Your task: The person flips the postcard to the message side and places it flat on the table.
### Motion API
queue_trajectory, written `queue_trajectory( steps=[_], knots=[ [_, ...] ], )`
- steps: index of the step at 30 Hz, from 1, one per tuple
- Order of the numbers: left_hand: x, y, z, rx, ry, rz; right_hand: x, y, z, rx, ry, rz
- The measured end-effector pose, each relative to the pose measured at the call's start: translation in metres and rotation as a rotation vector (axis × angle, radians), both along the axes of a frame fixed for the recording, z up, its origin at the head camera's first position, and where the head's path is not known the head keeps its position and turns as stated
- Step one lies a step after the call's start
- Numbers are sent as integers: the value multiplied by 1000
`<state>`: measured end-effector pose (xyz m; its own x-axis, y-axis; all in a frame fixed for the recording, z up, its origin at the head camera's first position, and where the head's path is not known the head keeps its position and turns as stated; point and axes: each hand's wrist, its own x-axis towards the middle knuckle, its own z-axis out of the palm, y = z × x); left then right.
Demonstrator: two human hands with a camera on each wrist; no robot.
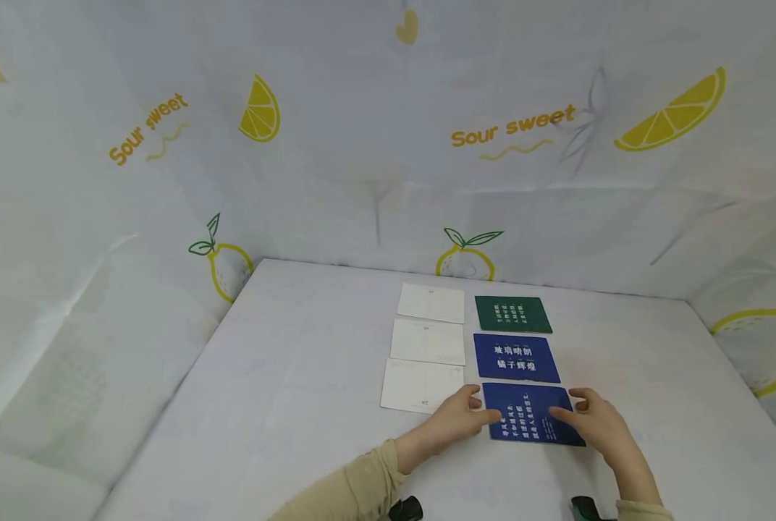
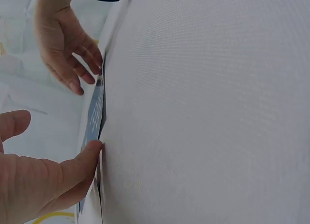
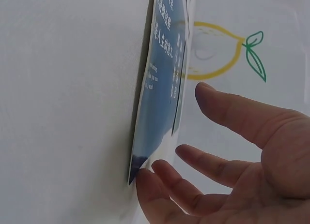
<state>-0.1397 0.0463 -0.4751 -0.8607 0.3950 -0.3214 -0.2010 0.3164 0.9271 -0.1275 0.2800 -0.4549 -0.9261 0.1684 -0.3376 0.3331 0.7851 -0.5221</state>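
A blue card with white writing lies nearest me in the right column of cards. At its left edge is my left hand, fingers spread, the thumb over the card in the head view. In the left wrist view a fingertip of the left hand is right at the card's rim. My right hand is at the opposite side. The right wrist view has its lowest fingertip beside the card's corner, the other fingers of this right hand apart. Another blue card and a green card lie beyond.
Left of the coloured cards, three white cards form a second column on the white table. A white sheet with lemon prints rises behind and at both sides. Dark objects show at the bottom edge near the forearms.
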Motion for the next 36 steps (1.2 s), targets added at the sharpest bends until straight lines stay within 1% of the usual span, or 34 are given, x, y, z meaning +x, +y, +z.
queue_trajectory(
  steps=[3,5,9,13,18,22,24,28,32,34,36],
  knots=[
    [1,1,-2,88,-36,35,1,-1,-1,-9,-3,-19],
    [1,3,-4,127,-49,50,1,-1,-2,-12,-4,-26],
    [2,6,-6,151,-58,72,1,0,-3,-14,-10,-34],
    [2,7,-6,160,-40,89,4,0,-3,-18,-15,-28],
    [0,7,-5,162,48,118,5,0,-1,-66,-3,-33],
    [-3,7,-4,133,120,149,4,-1,-1,-123,14,-39],
    [-4,7,-5,112,142,162,4,-2,-1,-142,28,-43],
    [-6,8,-9,117,199,179,3,-6,-1,-165,67,-61],
    [-9,8,-14,116,297,232,3,-9,0,-195,96,-93],
    [-11,9,-15,116,325,268,3,-10,0,-209,108,-104],
    [-14,8,-15,112,350,289,4,-10,0,-223,128,-111]
  ],
)
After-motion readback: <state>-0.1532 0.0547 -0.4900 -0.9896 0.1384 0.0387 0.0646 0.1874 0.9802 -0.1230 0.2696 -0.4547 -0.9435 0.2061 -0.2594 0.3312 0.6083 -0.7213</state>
